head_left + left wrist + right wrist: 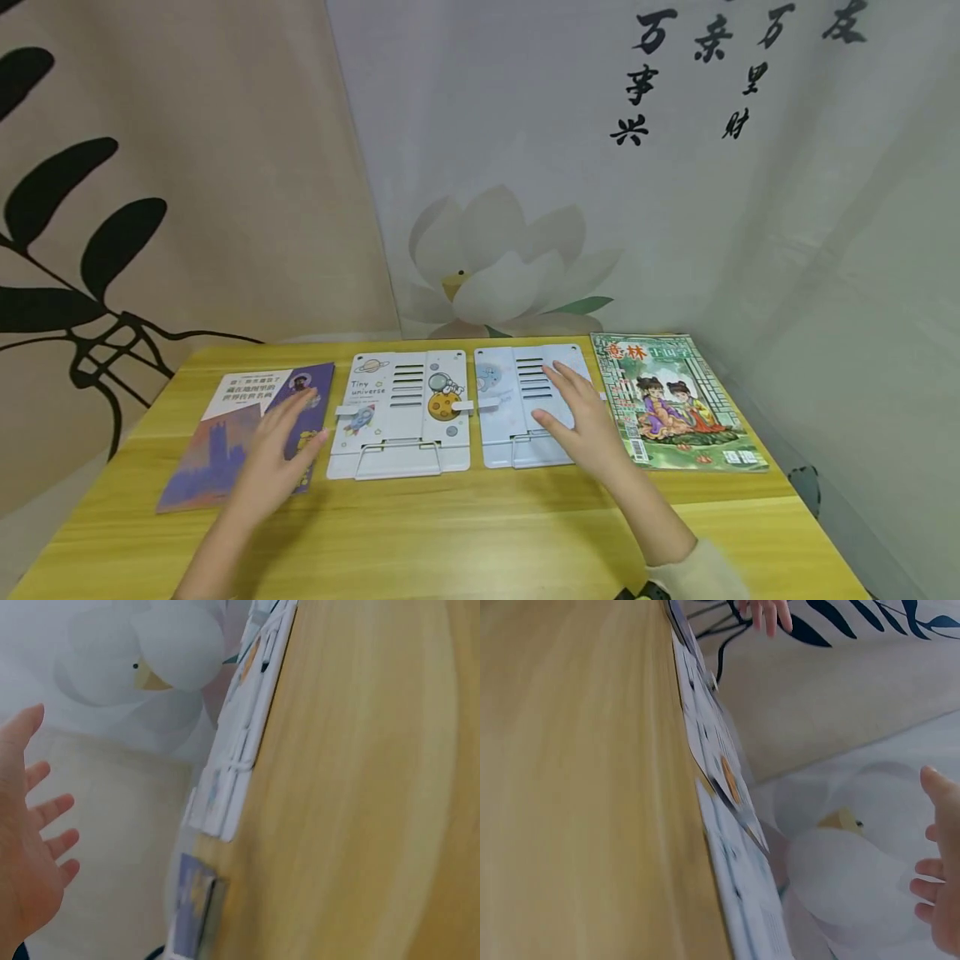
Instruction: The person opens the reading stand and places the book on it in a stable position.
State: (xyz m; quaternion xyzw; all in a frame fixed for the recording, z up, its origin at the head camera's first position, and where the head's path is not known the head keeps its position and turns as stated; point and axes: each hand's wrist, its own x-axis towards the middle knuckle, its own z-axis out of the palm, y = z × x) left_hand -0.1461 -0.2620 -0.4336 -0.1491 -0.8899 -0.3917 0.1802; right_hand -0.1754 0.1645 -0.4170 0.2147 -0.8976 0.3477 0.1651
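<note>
My left hand (272, 458) hovers with fingers spread over the right part of a purple-and-white book (206, 454), which lies at the table's left. In the left wrist view that hand (26, 855) holds nothing. Two white folding book stands lie flat, side by side, in the middle. The left stand (408, 375) has planet and astronaut prints and the words "Tiny universe". Over the right edge of the other stand (498, 429), which is pale blue-white, my right hand (588, 425) is spread and partly hides it. Its fingers hold nothing in the right wrist view.
A colourful magazine (678, 417) with two cartoon figures lies at the right of the yellow wooden table (450, 542). Behind the table's back edge hangs a pale curtain (540, 125) with a lotus, dark leaves and black characters.
</note>
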